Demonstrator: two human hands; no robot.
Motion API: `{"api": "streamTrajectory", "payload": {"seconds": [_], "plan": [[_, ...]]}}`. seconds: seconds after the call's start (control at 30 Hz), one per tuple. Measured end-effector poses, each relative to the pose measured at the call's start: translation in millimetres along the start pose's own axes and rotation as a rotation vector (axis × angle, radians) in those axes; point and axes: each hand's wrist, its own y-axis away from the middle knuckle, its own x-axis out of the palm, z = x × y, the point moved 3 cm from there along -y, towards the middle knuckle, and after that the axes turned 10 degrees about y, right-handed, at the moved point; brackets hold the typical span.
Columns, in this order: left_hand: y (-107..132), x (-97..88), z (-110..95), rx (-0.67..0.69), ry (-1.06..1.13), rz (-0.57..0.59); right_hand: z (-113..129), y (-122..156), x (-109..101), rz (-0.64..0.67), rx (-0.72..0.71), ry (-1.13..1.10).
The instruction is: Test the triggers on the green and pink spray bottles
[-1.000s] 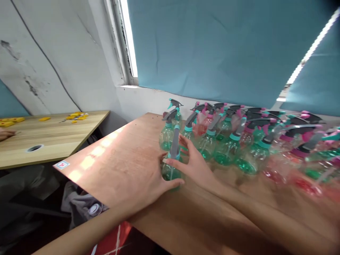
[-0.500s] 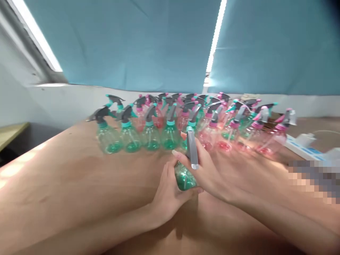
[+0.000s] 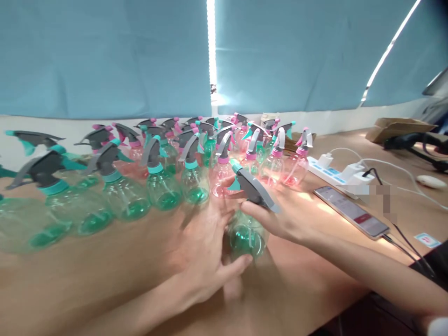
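A small clear green spray bottle (image 3: 247,235) with a grey trigger head (image 3: 255,188) stands on the wooden table (image 3: 105,275) in front of me. My left hand (image 3: 203,254) wraps around its round body from the left. My right hand (image 3: 283,215) grips the trigger head and neck from the right. Behind them stand several more spray bottles, green ones (image 3: 161,179) on the left and pink ones (image 3: 294,163) further right, in rows along the wall.
A white power strip (image 3: 345,175) with plugged cables lies on the right of the table, a phone (image 3: 353,217) beside it. A cardboard piece (image 3: 397,127) and a white mouse (image 3: 430,181) lie at far right. Blue blinds (image 3: 105,51) cover the window.
The view has swung to the right along the table. Both hands stay on the same green bottle, which has moved right along the row; its trigger head now points to the right.
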Motion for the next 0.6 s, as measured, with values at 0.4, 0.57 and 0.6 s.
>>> {"api": "streamTrajectory", "payload": {"seconds": [0.4,0.57,0.6], "plan": [[1.2,-28.8,37.5,-0.058,-0.486,0.162,16.6,-23.9,-1.3,0.151,0.006,-0.217],[3.2,-26.9,39.2,-0.114,-0.583,0.159,12.8,-29.6,14.3,0.037,-0.01,-0.272],[3.7,-27.3,39.0,-0.119,-0.595,0.157,10.9,-30.1,19.9,0.014,-0.017,-0.291]]}}
